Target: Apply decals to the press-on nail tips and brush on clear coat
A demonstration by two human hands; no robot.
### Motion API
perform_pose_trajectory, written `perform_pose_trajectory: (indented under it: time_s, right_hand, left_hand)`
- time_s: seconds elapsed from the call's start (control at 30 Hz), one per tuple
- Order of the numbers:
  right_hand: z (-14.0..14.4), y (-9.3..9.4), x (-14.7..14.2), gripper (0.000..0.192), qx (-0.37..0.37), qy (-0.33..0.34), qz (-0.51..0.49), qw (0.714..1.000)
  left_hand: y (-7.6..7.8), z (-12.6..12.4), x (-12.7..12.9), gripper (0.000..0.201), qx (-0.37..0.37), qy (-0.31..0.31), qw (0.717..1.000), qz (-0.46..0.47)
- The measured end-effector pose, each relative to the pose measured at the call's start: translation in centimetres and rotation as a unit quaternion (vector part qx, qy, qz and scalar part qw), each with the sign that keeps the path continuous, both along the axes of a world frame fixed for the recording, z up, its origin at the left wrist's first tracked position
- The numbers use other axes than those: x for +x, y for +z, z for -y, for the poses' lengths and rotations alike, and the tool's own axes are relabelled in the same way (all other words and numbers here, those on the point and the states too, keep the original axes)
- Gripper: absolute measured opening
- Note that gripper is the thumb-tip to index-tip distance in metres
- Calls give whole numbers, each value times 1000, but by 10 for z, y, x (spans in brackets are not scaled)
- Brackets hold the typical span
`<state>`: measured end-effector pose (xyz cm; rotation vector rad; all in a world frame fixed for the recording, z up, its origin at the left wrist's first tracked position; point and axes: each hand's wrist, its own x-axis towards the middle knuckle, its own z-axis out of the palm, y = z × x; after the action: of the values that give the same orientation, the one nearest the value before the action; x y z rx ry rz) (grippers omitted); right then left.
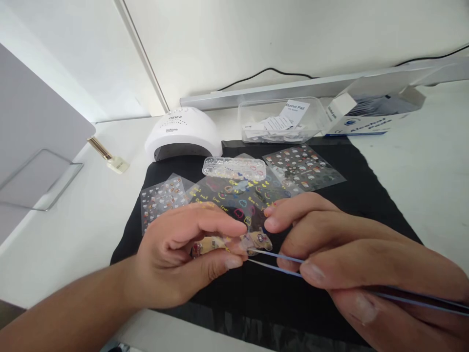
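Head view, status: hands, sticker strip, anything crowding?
Left hand pinching sticker strip. Right hand holding tweezers, tips at the strip. Sticker sheets and bead box lie behind on black mat.

1. A white nail lamp (182, 132) is placed at the back edge of a black mat (370, 195).
2. Sticker sheets (304, 167) and a clear bead case (234, 167) are laid on the mat.
3. A clear tub (282, 121) and an opened alcohol pad box (373, 110) are set behind.

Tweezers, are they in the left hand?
No, the right hand grips the tweezers; the left hand pinches a small sticker strip.
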<state>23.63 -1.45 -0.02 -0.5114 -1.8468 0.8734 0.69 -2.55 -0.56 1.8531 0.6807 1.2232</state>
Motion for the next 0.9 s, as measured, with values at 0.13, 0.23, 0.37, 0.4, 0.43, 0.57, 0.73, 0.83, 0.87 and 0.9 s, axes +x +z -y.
perform_pose_trajectory:
  time_s: [0.13, 0.23, 0.37, 0.4, 0.43, 0.57, 0.73, 0.83, 0.87, 0.9]
  right_hand:
    - [-6, -7, 2, 16, 49, 28, -16, 998]
    - [-7, -11, 3, 13, 55, 29, -14, 998]
    - [-6, -10, 4, 13, 49, 32, -10, 998]
    - [-6, -9, 4, 14, 47, 33, -10, 998]
    - [-5, -9, 4, 14, 45, 33, -10, 998]
    - [-5, -10, 4, 14, 35, 27, -8, 999]
    - [-4, -13, 6, 21, 44, 30, -2, 999]
    - [-3, -13, 8, 18, 48, 25, -5, 999]
    - [-3, -12, 9, 17, 49, 26, -2, 998]
    - [-3, -12, 9, 16, 50, 27, 1, 998]
  left_hand:
    - [5, 1, 2, 25, 41, 24, 998, -35]
    - [7, 2, 1, 25, 66, 40, 995, -65]
    - [8, 3, -1, 26, 67, 39, 994, -76]
    - [8, 3, -1, 25, 60, 43, 995, -73]
    - [8, 2, -2, 24, 53, 46, 995, -69]
    - [7, 2, -1, 25, 26, 38, 998, -45]
    - [4, 4, 2, 30, -13, 36, 999, 3]
    - [3, 4, 3, 30, -19, 25, 999, 17]
    - [4, 3, 3, 30, -16, 21, 1000, 17]
    - [5, 2, 3, 29, -12, 18, 1000, 15]
